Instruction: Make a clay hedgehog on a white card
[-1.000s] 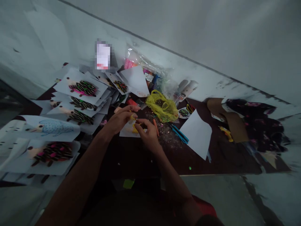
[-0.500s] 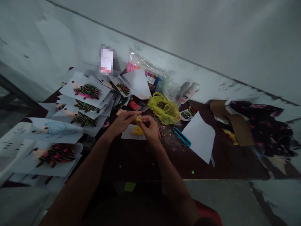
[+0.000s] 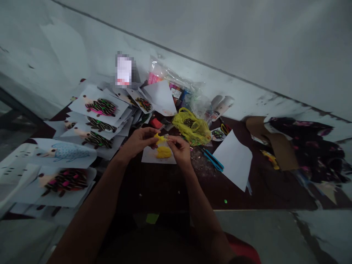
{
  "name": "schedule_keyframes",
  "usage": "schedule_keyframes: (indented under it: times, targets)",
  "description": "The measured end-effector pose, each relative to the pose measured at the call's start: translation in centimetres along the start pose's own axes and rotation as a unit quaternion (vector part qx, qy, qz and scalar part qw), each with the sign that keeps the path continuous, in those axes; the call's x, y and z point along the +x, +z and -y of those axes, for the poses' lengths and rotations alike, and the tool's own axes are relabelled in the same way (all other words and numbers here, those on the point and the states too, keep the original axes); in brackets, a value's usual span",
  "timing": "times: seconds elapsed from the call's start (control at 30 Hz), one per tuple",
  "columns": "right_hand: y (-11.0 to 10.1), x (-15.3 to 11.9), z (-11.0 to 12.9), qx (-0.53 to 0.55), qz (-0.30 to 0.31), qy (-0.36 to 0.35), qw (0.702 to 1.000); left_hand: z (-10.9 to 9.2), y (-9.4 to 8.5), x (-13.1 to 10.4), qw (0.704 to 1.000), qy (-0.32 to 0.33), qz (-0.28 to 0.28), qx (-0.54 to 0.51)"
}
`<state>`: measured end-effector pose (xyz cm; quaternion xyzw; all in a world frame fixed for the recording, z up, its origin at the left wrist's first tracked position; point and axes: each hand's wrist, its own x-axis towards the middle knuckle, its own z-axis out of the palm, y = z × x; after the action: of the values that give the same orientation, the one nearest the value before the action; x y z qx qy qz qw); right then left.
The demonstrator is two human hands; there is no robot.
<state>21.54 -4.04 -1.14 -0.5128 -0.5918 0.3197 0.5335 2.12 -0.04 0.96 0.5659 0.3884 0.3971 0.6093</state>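
Between the fingertips of both hands is a small lump of yellow modelling clay (image 3: 160, 138), stretched across the gap. My left hand (image 3: 141, 142) pinches its left end, fingers closed. On the other side my right hand (image 3: 178, 148) pinches the right end, where something pale or clear shows that I cannot make out. Just below them a white paper sheet (image 3: 148, 157) lies on the dark table, with a flattened yellow clay patch (image 3: 164, 152) on it. Part of the sheet is hidden by my hands.
Stacked hedgehog pictures (image 3: 101, 107) fill the left side. A yellow plastic bag (image 3: 192, 128) stands behind my right hand, with blue-handled scissors (image 3: 213, 160) and a white sheet (image 3: 233, 157) to its right. A phone-like blurred screen (image 3: 124, 71) leans against the wall.
My hands have moved slightly apart, and the yellow clay between them is more stretched out. More of the yellow patch on the paper now shows.
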Motion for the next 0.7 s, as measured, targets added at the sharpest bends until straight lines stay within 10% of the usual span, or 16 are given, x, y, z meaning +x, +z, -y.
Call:
schedule_keyframes:
  times: [0.7]
  targets:
    - [0.9,-0.7,0.5,-0.077,0.037,-0.011,0.996,1.0,0.6,0.6,0.998,0.039,0.010,0.056]
